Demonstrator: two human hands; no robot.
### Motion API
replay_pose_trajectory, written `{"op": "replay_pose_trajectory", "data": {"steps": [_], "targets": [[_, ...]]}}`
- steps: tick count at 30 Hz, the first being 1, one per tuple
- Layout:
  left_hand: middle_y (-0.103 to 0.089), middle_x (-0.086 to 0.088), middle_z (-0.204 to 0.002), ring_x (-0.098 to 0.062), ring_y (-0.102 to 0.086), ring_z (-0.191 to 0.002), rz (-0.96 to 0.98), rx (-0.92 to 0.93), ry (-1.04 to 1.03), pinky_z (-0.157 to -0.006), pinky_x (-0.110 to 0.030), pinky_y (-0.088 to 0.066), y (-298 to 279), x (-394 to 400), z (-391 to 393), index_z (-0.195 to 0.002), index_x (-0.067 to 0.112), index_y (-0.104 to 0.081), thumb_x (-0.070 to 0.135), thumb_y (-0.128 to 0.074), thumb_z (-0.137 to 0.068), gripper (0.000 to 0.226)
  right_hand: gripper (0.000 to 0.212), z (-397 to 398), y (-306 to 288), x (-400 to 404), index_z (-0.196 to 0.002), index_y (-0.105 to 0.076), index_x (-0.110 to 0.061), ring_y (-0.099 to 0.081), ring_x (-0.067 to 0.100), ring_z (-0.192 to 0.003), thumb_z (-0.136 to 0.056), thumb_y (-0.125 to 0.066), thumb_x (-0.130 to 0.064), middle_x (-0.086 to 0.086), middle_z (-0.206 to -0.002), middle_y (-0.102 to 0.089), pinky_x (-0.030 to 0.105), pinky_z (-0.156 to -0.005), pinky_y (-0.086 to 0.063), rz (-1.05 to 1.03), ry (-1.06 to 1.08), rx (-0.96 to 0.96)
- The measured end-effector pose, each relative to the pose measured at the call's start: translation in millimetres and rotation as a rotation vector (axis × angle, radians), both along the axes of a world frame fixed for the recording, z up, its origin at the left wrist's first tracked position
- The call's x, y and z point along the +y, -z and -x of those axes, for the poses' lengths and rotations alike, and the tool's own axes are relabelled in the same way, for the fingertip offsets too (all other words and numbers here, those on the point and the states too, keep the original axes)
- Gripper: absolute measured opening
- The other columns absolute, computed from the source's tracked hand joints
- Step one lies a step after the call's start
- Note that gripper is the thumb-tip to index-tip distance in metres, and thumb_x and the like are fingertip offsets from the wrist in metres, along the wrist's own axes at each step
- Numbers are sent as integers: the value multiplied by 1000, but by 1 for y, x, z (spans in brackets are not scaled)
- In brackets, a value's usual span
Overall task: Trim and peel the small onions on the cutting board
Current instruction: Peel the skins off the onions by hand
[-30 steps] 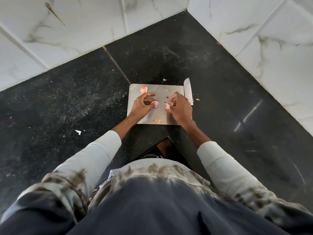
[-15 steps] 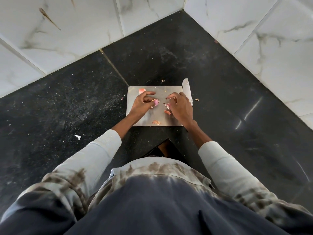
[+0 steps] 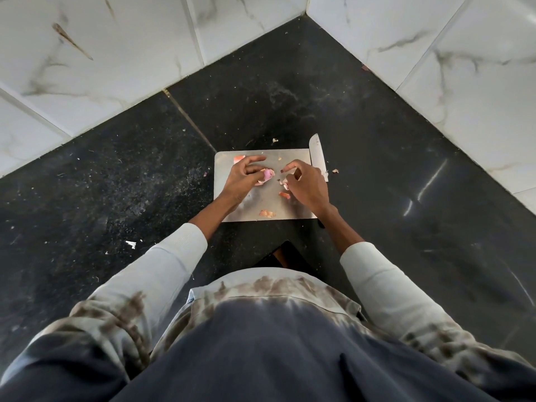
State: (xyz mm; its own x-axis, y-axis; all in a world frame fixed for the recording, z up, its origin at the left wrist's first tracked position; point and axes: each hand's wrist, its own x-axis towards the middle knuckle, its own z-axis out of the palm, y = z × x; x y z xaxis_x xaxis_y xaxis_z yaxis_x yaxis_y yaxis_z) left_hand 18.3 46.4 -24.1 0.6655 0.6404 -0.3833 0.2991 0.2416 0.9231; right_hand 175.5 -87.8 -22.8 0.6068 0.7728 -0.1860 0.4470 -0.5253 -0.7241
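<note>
On the dark worktop [image 3: 377, 169], peel scraps [image 3: 267, 213] are being left lying near the close edge of the cutting board [image 3: 298, 211]. Farther in, a small onion [image 3: 267, 175] is being gripped by the curled fingers of the left hand [image 3: 242, 181]. A peel fragment [image 3: 284, 184] is being pinched by the right hand [image 3: 307, 185]. At the board's far right edge, a knife [image 3: 316, 153] is being left lying.

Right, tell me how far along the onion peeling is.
Done: loose skin scraps lie on the cutting board, so peeling has begun. In hand: the left hand holds a small pink onion with skin still hanging off it; the right hand pinches a bit of peel. The knife lies idle at the board's right edge. Left: finishing this onion; no other whole onions show.
</note>
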Motion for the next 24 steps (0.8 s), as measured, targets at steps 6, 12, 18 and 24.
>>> {"op": "replay_pose_trajectory", "data": {"steps": [6, 12, 18, 24], "targets": [[-79, -6, -120, -22, -74, -118, -6, -6, 8, -110, -48, -56, 2, 4, -1, -141, 19, -62, 33, -91, -78, 71, 16, 0, 3, 9, -118, -73, -28, -72, 3, -76, -104, -66, -27, -12, -110, -73, 8, -60, -52, -60, -56, 72], [-78, -7, -123, -21, -74, -117, -25, -25, 12, -99, -33, -61, 0, 4, -3, -145, 14, -59, 18, -89, -86, 66, 26, 0, 8, 12, -118, -76, -28, -74, 1, -91, -96, -78, -42, -13, -107, -77, 10, -73, -56, -138, -71, 182], [-77, -8, -124, -21, -74, -118, 6, -15, -61, -109, -41, -57, 9, 4, -3, -136, 10, -67, 12, -90, -83, 58, 28, 2, 7, 16, -110, -78, -26, -72, 0, -88, -92, -81, -48, -17, -100, -77, 16, -72, -57, -195, 3, 171], [-78, -9, -124, -30, -73, -120, 32, -31, -67, -113, -54, -52, 13, 5, 0, -127, 12, -74, 33, -100, -68, 68, 25, -1, 9, 22, -104, -77, -21, -72, -1, -83, -92, -82, -42, -14, -93, -77, 13, -72, -57, -181, 3, 140]]}}
